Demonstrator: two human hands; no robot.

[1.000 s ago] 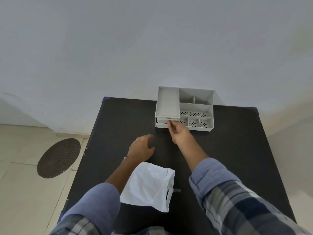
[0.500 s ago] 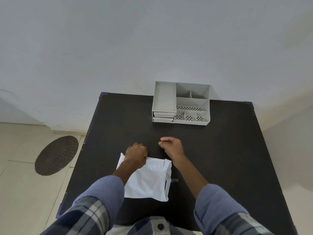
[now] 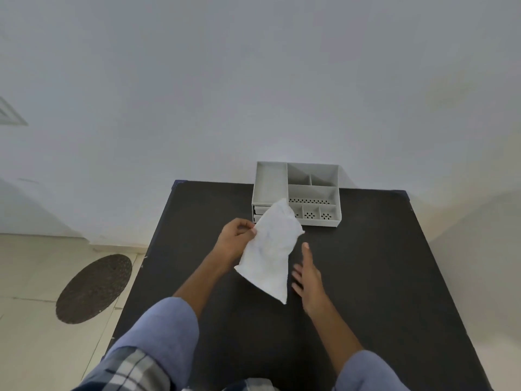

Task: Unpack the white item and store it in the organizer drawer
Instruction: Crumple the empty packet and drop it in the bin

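My left hand (image 3: 235, 239) grips a white plastic bag (image 3: 270, 249) by its left edge and holds it up off the black table (image 3: 380, 263), tilted, top corner toward the organizer. My right hand (image 3: 307, 273) is just right of the bag's lower half with flat, spread fingers; I cannot tell whether it touches the bag. The grey desk organizer (image 3: 297, 193) stands at the table's far edge against the wall. It has a long tray on the left, several compartments on the right, and shut drawers at its lower left, partly hidden by the bag.
A white wall rises right behind the organizer. A dark round mat (image 3: 94, 287) lies on the tiled floor to the left of the table. The table's left and right edges drop off to the floor.
The bag lay flat on the table near me; my left hand has since lifted it toward the organizer. My right hand drew back from the drawers to beside the bag and opened.
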